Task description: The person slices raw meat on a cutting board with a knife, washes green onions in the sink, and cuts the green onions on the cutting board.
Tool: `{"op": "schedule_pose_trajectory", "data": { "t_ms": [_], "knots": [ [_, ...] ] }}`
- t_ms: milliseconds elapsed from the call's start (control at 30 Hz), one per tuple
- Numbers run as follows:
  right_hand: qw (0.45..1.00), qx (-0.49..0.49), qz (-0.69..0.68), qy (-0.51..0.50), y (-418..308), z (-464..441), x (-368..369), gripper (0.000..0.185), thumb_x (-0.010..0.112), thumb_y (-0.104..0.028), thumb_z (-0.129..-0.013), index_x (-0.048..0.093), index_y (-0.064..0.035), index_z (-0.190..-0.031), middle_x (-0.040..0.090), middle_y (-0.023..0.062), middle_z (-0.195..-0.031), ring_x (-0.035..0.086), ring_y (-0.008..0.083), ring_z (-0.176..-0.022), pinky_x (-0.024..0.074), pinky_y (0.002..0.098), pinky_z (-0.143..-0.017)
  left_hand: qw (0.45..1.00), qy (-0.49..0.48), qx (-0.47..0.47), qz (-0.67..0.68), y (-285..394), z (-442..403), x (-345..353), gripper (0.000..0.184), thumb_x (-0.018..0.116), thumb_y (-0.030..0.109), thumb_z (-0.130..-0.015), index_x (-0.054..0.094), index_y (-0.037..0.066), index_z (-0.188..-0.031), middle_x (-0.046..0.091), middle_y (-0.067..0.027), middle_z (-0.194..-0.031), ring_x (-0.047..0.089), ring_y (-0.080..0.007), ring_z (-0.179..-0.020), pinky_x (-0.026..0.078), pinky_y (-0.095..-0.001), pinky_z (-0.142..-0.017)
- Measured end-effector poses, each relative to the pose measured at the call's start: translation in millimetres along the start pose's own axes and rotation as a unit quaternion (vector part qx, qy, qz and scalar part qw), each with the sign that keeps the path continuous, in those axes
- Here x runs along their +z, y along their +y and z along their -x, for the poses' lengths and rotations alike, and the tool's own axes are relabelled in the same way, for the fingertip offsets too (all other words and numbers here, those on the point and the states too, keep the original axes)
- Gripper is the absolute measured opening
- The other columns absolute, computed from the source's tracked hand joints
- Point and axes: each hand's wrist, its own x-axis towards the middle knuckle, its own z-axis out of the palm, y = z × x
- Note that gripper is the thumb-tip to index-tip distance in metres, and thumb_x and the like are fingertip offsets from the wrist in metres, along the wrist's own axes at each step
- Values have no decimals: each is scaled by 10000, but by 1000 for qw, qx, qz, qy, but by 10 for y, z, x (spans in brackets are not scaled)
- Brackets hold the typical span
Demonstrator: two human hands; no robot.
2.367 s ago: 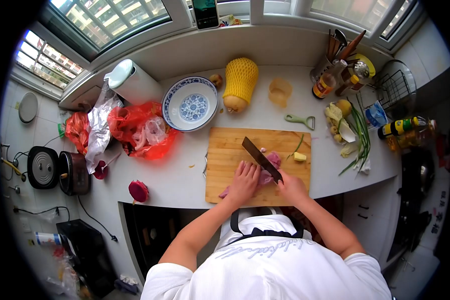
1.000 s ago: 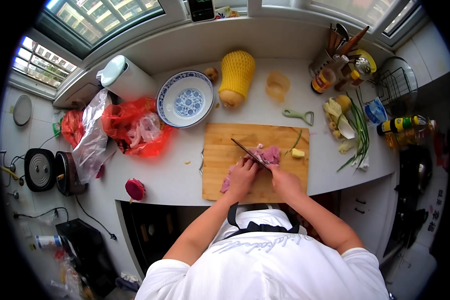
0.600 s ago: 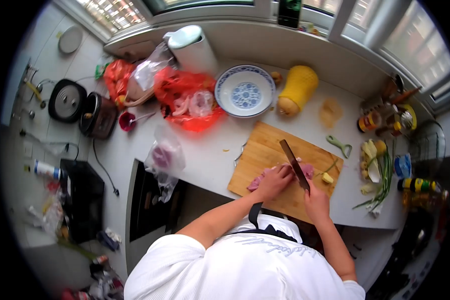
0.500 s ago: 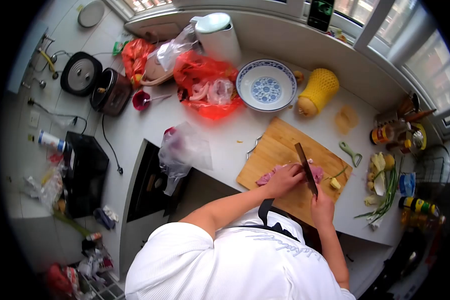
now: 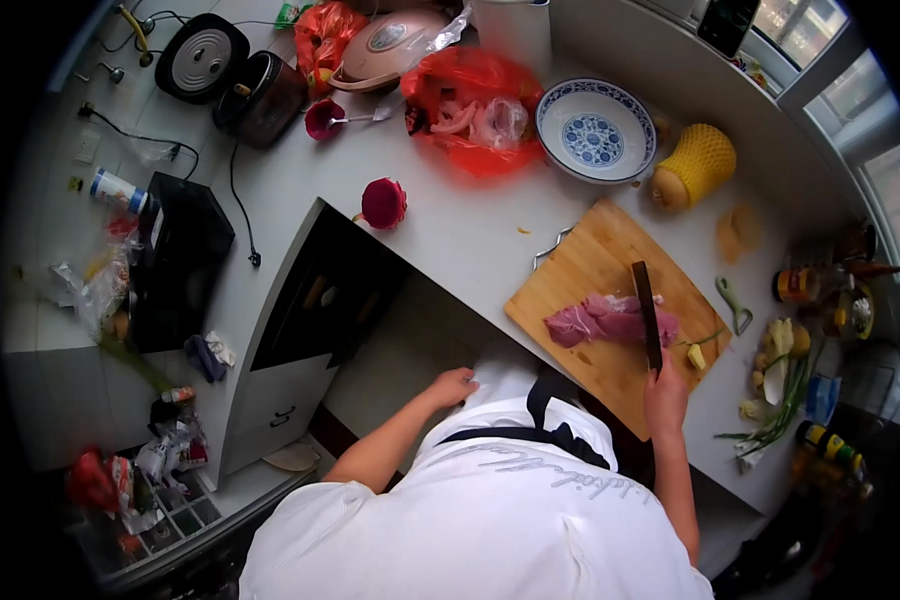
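My right hand [image 5: 665, 395] is closed around the handle of a kitchen knife [image 5: 646, 310], whose long dark blade stands over the right part of a piece of raw pink meat [image 5: 585, 322]. The meat lies on a wooden cutting board [image 5: 560, 275], with a small pale yellow piece [image 5: 695, 356] and a green strip to its right. Away from the board, my left hand [image 5: 454, 387] hangs low beside my white clothing, below the counter edge. Its fingers look curled together; whatever they may hold is hidden.
Behind the board stand a blue-and-white bowl [image 5: 592, 135] and a fruit in yellow netting [image 5: 698, 170]. A green peeler [image 5: 734, 305] and green onions [image 5: 780, 400] lie to the right. Farther left are a red plastic bag [image 5: 470, 90] and a dark red cup-like object [image 5: 383, 203].
My left hand has left the meat and moved left and down to my side. The clear plastic bag no longer shows at the counter edge. The view has shifted; the knife stays over the meat.
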Motion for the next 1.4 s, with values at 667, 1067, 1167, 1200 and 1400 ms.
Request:
{"op": "schedule_pose_trajectory", "data": {
  "t_ms": [667, 1067, 1167, 1200, 1400],
  "knots": [
    [993, 30, 14, 111, -398, 75, 624, 606, 746, -120, -811, 499, -113, -1364, 448, 148, -1381, 554, 375, -1158, 497, 430, -901, 761, 547, 222, -268, 3852, -1121, -4650, 582, 686, 506, -813, 595, 139, -1255, 524, -198, -1366, 494, -360, -1259, 407, -459, -1023],
    [964, -70, -130, 221, -2293, -625, -46, 463, 731, -51, -795, 593, -43, -1237, 562, 83, -1028, 543, 200, -854, 474, 315, -763, 689, 210, 476, 505, 2756, 348, -5007, 324, 476, 23, -924, 464, 78, -1243, 562, -64, -1200, 547, -147, -1129, 454, -316, -972],
    [917, -301, -155, 210, -3189, -821, -144, 510, 783, -64, -756, 605, -56, -1234, 554, 78, -1003, 537, 178, -784, 480, 299, -709, 660, 161, 484, 551, 2581, 901, -4395, 419, 469, 19, -927, 414, 101, -1334, 559, -58, -1187, 573, -119, -1021, 474, -264, -883],
    [899, -359, -159, 195, -3449, -866, -127, 588, 812, -92, -736, 584, -71, -1277, 548, 84, -1019, 540, 184, -790, 487, 294, -698, 665, 145, 482, 551, 2451, 1055, -4183, 444, 469, 26, -924, 398, 92, -1358, 542, -71, -1231, 561, -142, -1081, 459, -288, -935],
    [855, -468, -181, -128, -4168, -554, 431, 653, 824, -187, -734, 533, -40, -1300, 548, 128, -1018, 568, 281, -931, 485, 355, -792, 694, 129, 469, 530, 1617, 1809, -3081, 415, 483, 62, -932, 435, 34, -1343, 562, -82, -1250, 532, -178, -1198, 399, -327, -1054]
  ]
}}
